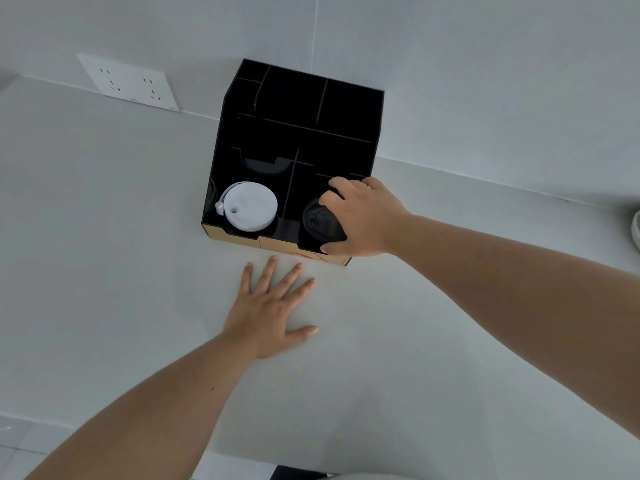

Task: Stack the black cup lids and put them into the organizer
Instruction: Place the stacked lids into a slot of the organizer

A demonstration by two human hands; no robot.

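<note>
A black organizer (304, 109) with several compartments stands on the white counter against the wall. Its front right compartment holds a stack of black cup lids (317, 221). My right hand (363, 218) is curled over that stack, fingers and thumb around its rim, inside the compartment. The front left compartment holds a stack of white lids (251, 209). My left hand (273, 308) lies flat on the counter just in front of the organizer, fingers spread, holding nothing.
A white wall socket plate (128, 83) sits on the wall left of the organizer. The edge of a white dish (636, 230) shows at the far right. The counter's front edge (104, 429) runs along the bottom left.
</note>
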